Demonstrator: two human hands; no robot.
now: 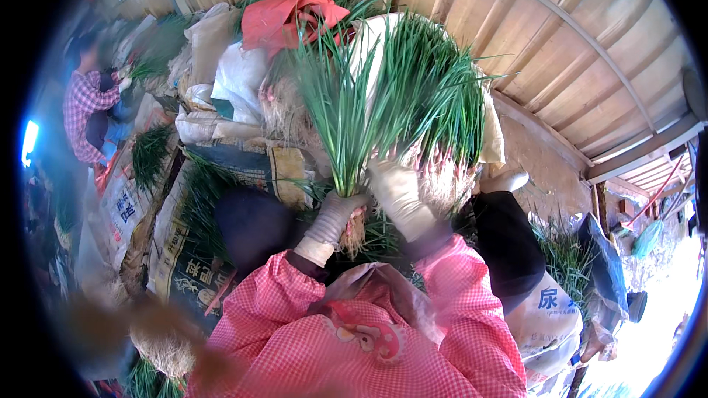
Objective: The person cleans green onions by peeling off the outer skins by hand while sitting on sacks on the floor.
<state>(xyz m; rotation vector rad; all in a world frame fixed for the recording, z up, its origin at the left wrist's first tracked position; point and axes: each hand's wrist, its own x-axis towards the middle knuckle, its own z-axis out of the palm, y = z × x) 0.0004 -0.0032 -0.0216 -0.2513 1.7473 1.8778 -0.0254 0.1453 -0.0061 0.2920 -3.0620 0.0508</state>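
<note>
My left hand (pixel 338 220), in a pale knit glove, is closed round a bunch of spring onions (pixel 344 118). Long green leaves fan up and away from it; reddish bulbs and stringy roots (pixel 355 232) poke out below the fist. Just right of that bunch is my gloved right hand (pixel 398 195), at the near left side of a big heap of spring onions (pixel 442 103). Its fingers point away and are blurred, so their grip is hidden. The heap's pale roots (pixel 448 180) face me, beside my right wrist.
A red cloth (pixel 291 18) and a white sack (pixel 241 81) lie behind more onions. Printed sacks (pixel 199 273) with loose greens spread on the left. A co-worker in a checked shirt (pixel 85 107) handles greens at far left. A ribbed wall (pixel 546 44) bounds the far side.
</note>
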